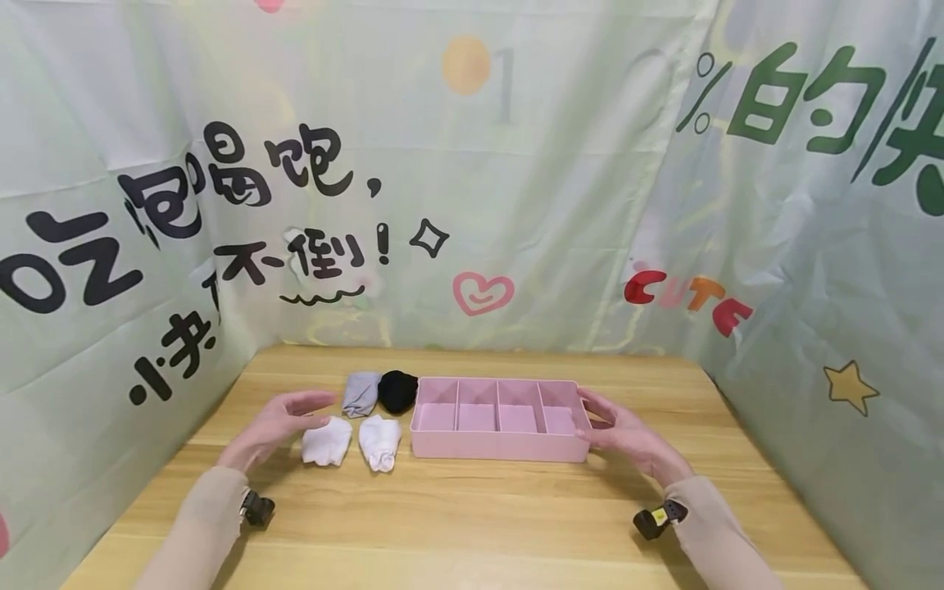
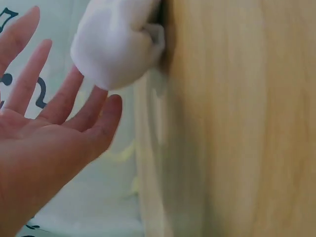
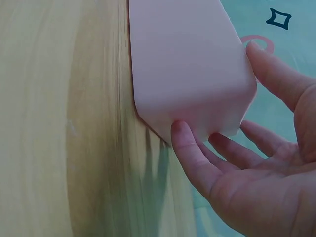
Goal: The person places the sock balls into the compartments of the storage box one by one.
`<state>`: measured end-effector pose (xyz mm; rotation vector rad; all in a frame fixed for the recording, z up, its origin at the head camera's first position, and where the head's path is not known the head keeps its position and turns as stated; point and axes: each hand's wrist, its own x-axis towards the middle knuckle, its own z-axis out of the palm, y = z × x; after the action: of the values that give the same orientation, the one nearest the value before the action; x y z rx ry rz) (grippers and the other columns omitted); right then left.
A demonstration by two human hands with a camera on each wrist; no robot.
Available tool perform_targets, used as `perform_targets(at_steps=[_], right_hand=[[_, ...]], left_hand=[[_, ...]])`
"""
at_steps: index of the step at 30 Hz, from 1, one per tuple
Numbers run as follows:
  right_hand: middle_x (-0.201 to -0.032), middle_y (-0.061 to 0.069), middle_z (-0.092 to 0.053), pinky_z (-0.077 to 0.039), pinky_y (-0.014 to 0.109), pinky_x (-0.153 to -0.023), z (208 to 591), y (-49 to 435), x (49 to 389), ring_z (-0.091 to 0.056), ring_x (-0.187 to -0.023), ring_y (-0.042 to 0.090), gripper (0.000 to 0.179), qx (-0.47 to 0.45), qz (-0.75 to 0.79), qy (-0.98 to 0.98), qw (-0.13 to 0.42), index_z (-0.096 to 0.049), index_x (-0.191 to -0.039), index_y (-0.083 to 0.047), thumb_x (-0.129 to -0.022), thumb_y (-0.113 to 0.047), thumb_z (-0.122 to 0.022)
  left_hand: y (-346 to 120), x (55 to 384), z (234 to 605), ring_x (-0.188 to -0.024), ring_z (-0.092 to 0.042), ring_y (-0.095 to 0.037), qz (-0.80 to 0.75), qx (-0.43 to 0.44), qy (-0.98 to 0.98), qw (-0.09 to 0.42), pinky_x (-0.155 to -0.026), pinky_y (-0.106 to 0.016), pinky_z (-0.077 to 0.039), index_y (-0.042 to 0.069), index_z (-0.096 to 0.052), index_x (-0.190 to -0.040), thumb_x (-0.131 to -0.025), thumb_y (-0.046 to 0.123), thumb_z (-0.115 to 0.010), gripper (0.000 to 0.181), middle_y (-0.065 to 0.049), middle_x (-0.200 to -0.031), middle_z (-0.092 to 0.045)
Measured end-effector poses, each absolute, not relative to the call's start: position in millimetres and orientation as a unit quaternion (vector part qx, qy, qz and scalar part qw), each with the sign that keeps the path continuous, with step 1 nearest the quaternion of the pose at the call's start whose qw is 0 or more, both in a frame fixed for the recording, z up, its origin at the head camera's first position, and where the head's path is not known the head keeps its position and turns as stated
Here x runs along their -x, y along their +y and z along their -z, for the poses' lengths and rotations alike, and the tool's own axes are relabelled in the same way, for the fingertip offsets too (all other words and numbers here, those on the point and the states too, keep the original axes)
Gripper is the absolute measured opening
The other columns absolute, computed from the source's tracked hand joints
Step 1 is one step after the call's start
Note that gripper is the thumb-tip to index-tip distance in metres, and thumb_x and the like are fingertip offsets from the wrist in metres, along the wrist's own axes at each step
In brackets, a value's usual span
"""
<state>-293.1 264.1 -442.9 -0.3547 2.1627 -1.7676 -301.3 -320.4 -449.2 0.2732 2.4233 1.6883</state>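
Note:
My left hand (image 1: 283, 422) hovers over the left side of the table, fingers spread and nothing in its grasp. Its fingertips are close to a bundled white sock (image 1: 327, 442); in the left wrist view the white bundle (image 2: 113, 47) overlaps them. A second white sock (image 1: 379, 442) lies to the right, with a folded grey sock (image 1: 360, 394) and a balled black sock (image 1: 397, 392) behind. At the right end of a pink box (image 1: 497, 447) with several compartments is my right hand (image 1: 627, 434). Its loosely extended fingers (image 3: 185, 143) touch the end wall.
Wooden table (image 1: 472, 524) under everything, its bare front stretch nearest me. A printed curtain (image 1: 516, 205) hangs along the back and both sides. Each wrist carries a small black camera. The box's compartments look bare inside, and its left end stands beside the black sock.

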Motion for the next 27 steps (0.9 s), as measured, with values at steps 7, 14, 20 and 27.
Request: perform_targets(at_steps=[7, 14, 20, 27], right_hand=[[-0.163, 0.023, -0.009, -0.043, 0.046, -0.107, 444.9, 266.1, 293.8, -0.017, -0.145, 0.049, 0.085, 0.122, 0.62, 0.755, 0.175, -0.012, -0.158, -0.007, -0.092, -0.006, -0.066], [-0.163, 0.021, -0.012, -0.044, 0.046, -0.106, 444.0, 266.9, 296.8, -0.019, -0.145, 0.048, 0.084, 0.121, 0.607, 0.766, 0.174, -0.015, -0.157, -0.008, -0.092, -0.007, -0.067], [-0.162, 0.023, -0.012, -0.043, 0.048, -0.107, 441.4, 267.8, 297.5, -0.018, -0.145, 0.05, 0.086, 0.131, 0.602, 0.768, 0.173, -0.014, -0.157, -0.007, -0.091, -0.009, -0.068], [-0.162, 0.022, -0.013, -0.042, 0.049, -0.107, 441.4, 269.0, 297.2, -0.019, -0.145, 0.049, 0.086, 0.129, 0.601, 0.77, 0.171, -0.015, -0.157, -0.008, -0.091, -0.01, -0.069]], left_hand=[[-331.3, 300.2, 457.6, -0.135, -0.041, -0.042, -0.566, -0.082, 0.81, 0.128, -0.112, -0.056, -0.032, -0.003, -0.044, -0.142, -0.083, 0.016, -0.076, 0.07, -0.026, -0.149, -0.04], [-333.1, 303.4, 458.4, -0.122, -0.05, -0.023, -0.578, -0.09, 0.792, 0.176, -0.099, -0.033, -0.047, -0.002, -0.048, -0.139, -0.082, 0.009, -0.073, 0.063, -0.026, -0.146, -0.043], [-328.9, 307.3, 456.6, -0.12, -0.048, -0.026, -0.568, -0.072, 0.794, 0.205, -0.096, -0.035, -0.046, 0.004, -0.056, -0.135, -0.083, 0.007, -0.071, 0.054, -0.027, -0.147, -0.039], [-328.1, 310.5, 456.0, -0.107, -0.055, -0.021, -0.582, -0.067, 0.78, 0.221, -0.09, -0.033, -0.051, 0.003, -0.056, -0.135, -0.086, 0.006, -0.069, 0.051, -0.029, -0.147, -0.036]])
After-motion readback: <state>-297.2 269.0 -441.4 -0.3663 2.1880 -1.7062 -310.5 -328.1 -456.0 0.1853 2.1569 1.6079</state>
